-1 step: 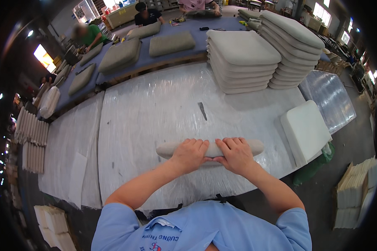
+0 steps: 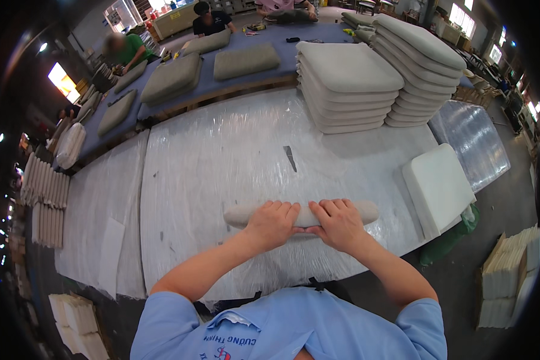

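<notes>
A long table (image 2: pixel 222 156) wrapped in clear, wrinkled plastic sheeting fills the middle of a busy workshop. Near its front edge lies a rolled-up beige fabric cushion cover (image 2: pixel 366 211), stretched left to right. The left hand (image 2: pixel 272 224) and right hand (image 2: pixel 338 223) press down on the roll side by side, palms flat and fingers curled over its top, thumbs nearly touching. A small dark blade-like tool (image 2: pixel 290 158) rests on the plastic beyond the roll. Two tall stacks of grey seat cushions (image 2: pixel 348 90) stand at the far right of the table, and a white foam slab (image 2: pixel 439 186) overhangs its right edge. Behind, a blue-covered table (image 2: pixel 234 84) carries single grey cushions, with other people working at its far side.
</notes>
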### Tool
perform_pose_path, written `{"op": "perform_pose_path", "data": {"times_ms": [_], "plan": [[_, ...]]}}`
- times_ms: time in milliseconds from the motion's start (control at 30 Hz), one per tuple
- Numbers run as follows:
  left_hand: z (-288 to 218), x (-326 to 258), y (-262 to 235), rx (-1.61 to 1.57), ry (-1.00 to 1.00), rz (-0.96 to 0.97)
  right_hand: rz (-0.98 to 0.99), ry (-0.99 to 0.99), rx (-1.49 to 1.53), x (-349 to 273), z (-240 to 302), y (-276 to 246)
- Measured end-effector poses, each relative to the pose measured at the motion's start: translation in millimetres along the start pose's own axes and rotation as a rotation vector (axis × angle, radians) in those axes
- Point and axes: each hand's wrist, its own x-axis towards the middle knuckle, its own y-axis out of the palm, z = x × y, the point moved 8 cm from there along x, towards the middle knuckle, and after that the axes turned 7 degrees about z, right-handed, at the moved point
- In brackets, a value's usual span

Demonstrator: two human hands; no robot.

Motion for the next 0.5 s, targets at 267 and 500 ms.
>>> {"op": "perform_pose_path", "data": {"times_ms": [267, 500], "plan": [[-27, -29, 5, -0.210, -0.020, 0.284, 0.135, -0.083, 0.048, -37, 27, 16], [-3, -90, 97, -0.733, -0.174, 0.954, 0.582, 0.007, 0.400, -92, 50, 46]]}}
